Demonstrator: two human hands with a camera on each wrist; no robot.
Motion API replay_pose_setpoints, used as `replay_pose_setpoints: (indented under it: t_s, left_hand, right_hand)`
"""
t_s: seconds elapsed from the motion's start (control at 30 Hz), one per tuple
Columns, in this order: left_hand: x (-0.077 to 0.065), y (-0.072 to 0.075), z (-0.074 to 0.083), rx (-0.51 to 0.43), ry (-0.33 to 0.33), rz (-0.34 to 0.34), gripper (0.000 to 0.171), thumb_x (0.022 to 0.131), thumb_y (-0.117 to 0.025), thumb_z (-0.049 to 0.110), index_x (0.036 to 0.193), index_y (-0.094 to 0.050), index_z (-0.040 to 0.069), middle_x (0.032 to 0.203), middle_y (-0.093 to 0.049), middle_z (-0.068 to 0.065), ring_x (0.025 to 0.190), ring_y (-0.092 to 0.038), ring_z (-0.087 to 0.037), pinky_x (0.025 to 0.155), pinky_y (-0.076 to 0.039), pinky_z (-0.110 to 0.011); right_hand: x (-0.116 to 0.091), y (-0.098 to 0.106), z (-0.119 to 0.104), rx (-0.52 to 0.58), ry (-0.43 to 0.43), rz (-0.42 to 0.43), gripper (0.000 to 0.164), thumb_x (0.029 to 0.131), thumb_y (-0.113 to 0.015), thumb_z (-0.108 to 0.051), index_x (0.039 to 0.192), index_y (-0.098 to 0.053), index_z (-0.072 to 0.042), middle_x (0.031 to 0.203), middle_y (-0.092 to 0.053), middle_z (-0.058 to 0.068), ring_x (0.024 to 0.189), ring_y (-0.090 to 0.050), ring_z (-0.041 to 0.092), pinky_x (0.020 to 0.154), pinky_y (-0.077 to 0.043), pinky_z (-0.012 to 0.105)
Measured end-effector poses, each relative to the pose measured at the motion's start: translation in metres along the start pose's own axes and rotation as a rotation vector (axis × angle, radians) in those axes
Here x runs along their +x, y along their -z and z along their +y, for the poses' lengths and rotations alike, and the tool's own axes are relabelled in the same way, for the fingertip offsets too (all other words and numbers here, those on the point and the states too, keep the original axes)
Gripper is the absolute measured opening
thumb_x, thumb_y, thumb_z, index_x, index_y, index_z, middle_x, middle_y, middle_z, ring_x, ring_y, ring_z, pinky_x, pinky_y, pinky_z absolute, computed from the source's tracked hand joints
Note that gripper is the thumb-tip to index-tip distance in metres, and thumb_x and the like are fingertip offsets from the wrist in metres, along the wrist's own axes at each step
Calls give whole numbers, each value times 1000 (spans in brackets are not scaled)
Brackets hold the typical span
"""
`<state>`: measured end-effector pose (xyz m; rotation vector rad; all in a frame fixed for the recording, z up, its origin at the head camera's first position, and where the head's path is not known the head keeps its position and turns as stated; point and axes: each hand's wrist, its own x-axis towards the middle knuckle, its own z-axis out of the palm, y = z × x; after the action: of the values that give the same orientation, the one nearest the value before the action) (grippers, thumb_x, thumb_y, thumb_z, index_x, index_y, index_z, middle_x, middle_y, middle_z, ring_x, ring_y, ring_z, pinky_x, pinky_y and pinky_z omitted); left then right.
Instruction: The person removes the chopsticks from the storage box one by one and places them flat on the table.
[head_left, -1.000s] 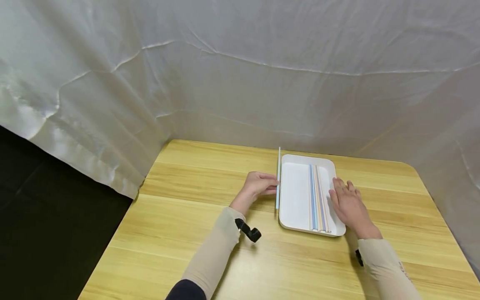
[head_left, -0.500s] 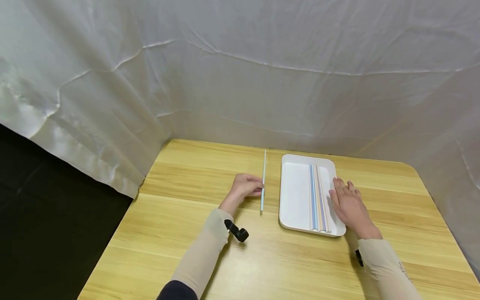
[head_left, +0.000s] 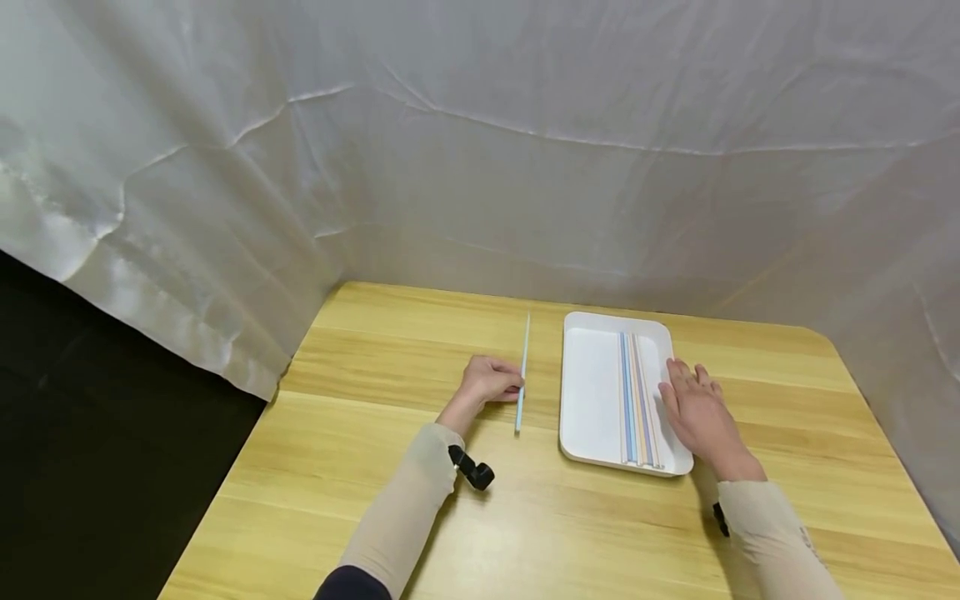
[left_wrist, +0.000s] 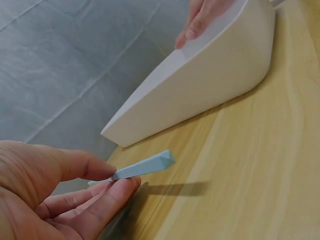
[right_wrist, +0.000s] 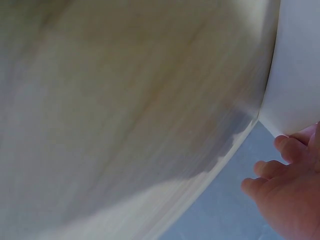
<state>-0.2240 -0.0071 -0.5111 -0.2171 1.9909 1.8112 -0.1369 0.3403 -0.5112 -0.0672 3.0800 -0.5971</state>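
Note:
My left hand (head_left: 491, 380) pinches a light blue chopstick (left_wrist: 145, 166) between thumb and fingertips, left of the white tray (head_left: 591, 454). In the left wrist view the chopstick's square, pointed butt end faces the camera and casts a shadow on the table below. Several chopsticks (head_left: 628, 400) in blue, cream and purple lie side by side in the right half of the tray. On the tray's right rim rests my right hand (head_left: 699, 412), its fingers loosely extended; the right wrist view has its fingertips beside the tray wall (right_wrist: 295, 65).
A wooden table (head_left: 315, 475) carries everything, its far edge close to a pale hanging curtain (head_left: 480, 183). Dark floor (head_left: 97, 433) shows beyond the table's left edge. A black wrist mount (head_left: 472, 468) sticks out from the left sleeve.
My left hand has moved left with the light blue chopstick, away from the tray's left side, then the chopstick's near end has swung slightly toward me. My right hand stays on the rim.

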Motion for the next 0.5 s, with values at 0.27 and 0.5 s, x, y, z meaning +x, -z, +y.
replay_pose_setpoints:
  t_s: [0.27,0.5]
  left_hand:
    - [-1,-4,1,58,-20,27,18,89,-76,-6,106,-79,-7,97,-79,-21,71,-76,-17,70,-68,-28]
    - [-1,-7,4,137,-29,49,12,88,-78,-4,99,-80,-5,92,-79,-19,65,-75,-15,66,-67,-27]
  right_hand:
    - [2,0,-1,-7,-3,1,66,116,-24,-38,163,-22,9,166,-25,36,151,-16,66,124,-14,79]
    - [1,-1,-1,-4,-1,4,66,116,-25,-37,163,-22,9,166,-26,36,151,-16,66,123,-15,79]
